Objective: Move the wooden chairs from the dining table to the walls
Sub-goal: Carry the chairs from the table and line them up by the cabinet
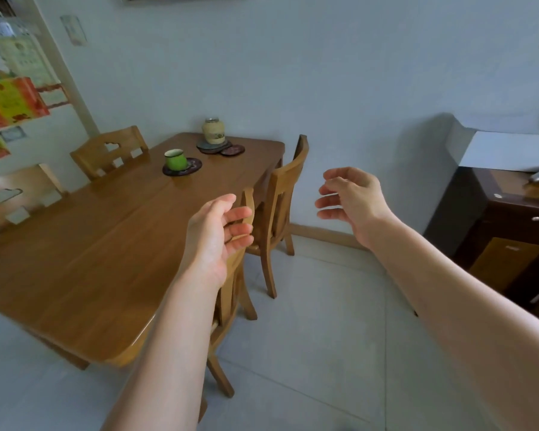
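Note:
A wooden dining table (84,253) fills the left of the view. Two wooden chairs are tucked in on its right side: the near chair (231,293), mostly hidden behind my left arm, and the far chair (280,194). Two more chairs stand on the table's far side, one (109,152) by the wall and one (16,194) at the left edge. My left hand (215,231) hovers open just in front of the near chair's backrest top. My right hand (352,197) is open in the air to the right of the far chair, holding nothing.
A green cup (175,159) on a dark coaster and a beige jar (213,131) stand on the table's far end. A dark wooden cabinet (504,241) stands at the right by the white wall (339,88). Grey tiled floor (318,331) lies between chairs and cabinet.

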The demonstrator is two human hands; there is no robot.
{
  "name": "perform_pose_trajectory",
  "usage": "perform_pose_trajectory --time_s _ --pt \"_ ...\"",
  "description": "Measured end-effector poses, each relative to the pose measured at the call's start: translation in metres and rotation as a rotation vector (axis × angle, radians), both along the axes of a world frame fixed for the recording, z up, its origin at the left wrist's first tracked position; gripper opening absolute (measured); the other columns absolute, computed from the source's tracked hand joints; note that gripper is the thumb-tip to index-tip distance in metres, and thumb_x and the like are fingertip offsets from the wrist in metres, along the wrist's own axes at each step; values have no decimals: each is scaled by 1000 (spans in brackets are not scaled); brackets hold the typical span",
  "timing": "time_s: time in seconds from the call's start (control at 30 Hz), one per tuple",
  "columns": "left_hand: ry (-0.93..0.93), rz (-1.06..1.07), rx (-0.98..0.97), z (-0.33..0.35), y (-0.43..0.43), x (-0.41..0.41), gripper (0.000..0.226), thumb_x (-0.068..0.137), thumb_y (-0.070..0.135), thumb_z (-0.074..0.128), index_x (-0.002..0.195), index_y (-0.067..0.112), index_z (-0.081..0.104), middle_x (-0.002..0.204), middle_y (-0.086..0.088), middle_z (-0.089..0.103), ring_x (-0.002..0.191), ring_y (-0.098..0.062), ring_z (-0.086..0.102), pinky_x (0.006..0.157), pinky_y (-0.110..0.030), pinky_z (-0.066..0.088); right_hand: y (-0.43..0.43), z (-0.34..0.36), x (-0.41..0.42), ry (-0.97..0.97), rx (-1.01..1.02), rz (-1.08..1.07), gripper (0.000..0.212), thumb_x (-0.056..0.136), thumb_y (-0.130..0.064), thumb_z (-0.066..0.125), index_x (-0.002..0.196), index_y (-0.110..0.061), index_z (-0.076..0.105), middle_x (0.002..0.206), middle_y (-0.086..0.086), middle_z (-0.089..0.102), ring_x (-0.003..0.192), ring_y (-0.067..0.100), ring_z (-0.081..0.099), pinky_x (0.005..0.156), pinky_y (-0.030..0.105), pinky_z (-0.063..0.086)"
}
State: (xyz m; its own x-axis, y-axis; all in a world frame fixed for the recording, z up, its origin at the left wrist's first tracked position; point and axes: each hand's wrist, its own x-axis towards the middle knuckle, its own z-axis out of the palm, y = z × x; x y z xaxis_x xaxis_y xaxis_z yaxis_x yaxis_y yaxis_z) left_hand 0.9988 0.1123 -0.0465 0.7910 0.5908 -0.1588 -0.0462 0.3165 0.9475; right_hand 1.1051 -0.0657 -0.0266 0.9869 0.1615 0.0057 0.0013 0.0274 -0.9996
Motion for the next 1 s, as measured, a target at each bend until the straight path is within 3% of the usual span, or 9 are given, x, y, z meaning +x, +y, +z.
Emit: perform_pose_trajectory --time_s 0.27,0.43,0.7,0.9,1.0 --pt "36 -20 5 -18 -13 123 15 94 28 58 105 22 66 76 0 76 59 -12 69 53 -27 53 6 -19 124 21 -12 43 15 94 -2 52 103 -9 61 86 13 62 60 23 66 53 29 58" --pt "58 -1 -52 -23 -21 217 16 94 27 56 106 20 65 73 1 76 57 -11 69 51 -26 53 -2 -21 216 50 -26 71 10 95 -4 54 97 -13 59 80 8 63 57 19 67 55 31 60" --pt "151 68 -182 -48 -14 330 16 93 28 59 104 19 66 74 -1 77 56 -12 70 51 -28 54 -3 -39 344 112 -126 115 18 95 -3 53 112 -7 59 88 11 63 61 21 68 53 28 59" --pt "221 105 -179 -65 -5 385 14 95 25 58 102 17 65 80 -4 75 67 -17 68 53 -30 54 15 -62 405 175 -131 166 9 95 -6 55 93 -13 60 78 8 65 48 13 67 47 26 56" --pt "279 122 -123 -74 -1 417 11 95 25 57 100 18 64 91 -7 72 78 -21 68 60 -34 56 27 -74 437 202 -140 175 10 95 -6 54 96 -13 60 80 10 65 55 18 69 47 25 56"
